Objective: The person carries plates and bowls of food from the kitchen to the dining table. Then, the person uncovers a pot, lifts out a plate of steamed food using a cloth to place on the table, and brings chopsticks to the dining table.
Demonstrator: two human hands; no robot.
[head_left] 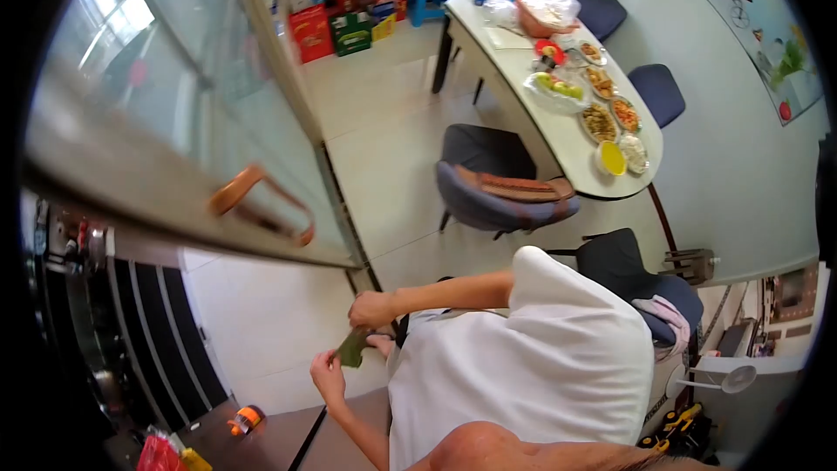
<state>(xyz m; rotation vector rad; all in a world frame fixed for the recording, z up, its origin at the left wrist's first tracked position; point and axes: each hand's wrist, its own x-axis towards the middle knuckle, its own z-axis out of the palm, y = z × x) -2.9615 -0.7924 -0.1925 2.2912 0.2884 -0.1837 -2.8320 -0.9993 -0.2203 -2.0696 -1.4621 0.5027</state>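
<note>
Low in front of my white shirt (532, 366), both hands are at a small, flat dark green piece (352, 351). It could be a leaf or a bit of cloth; I cannot tell which. My right hand (371, 310) is closed at its upper end, the back of the hand hiding part of the grip. At the lower left edge, the fingertips of my left hand (328, 378) pinch it. The piece hangs slightly folded between the two hands. A bare foot (381, 344) shows just beyond it.
A glass door with a copper-coloured handle (240, 190) stands at left. Beyond is a dining table (514, 87) with several filled plates and a yellow bowl (611, 158). A chair (493, 183) is near it. An orange object (247, 419) lies lower left.
</note>
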